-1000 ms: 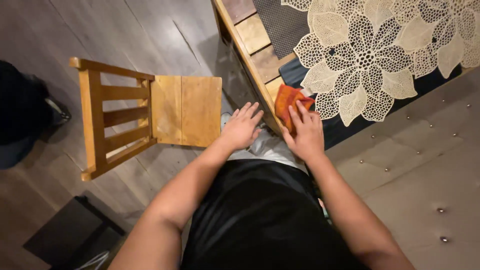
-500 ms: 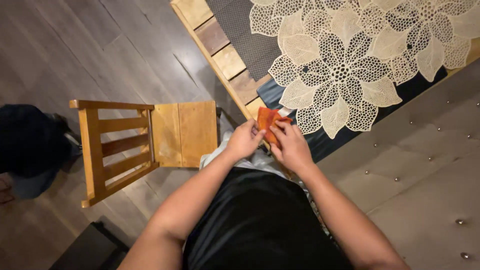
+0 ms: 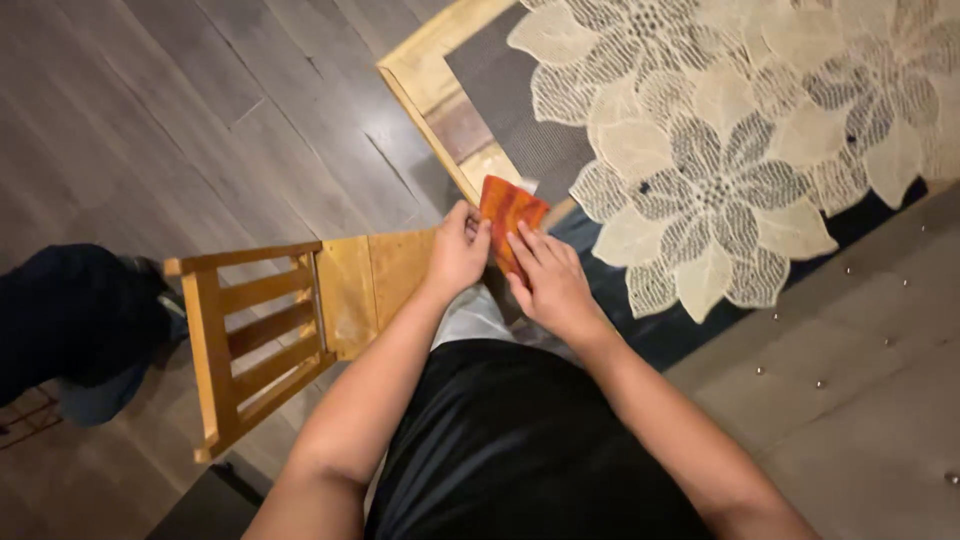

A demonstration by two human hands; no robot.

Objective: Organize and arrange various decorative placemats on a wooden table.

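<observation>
Orange cloth (image 3: 508, 212), folded small, sits at the table's wooden edge (image 3: 432, 88), just beside the cream floral lace mat (image 3: 720, 180). Left hand (image 3: 455, 255) pinches its left side, fingers closed on the fabric; right hand (image 3: 550, 280) lies flat on it, fingers extended, pressing. Risks: only 2 light contacts, so the fold could spring open or the cloth slip off the edge toward the wooden chair (image 3: 290, 320) below. A corner could also catch the lace.
</observation>
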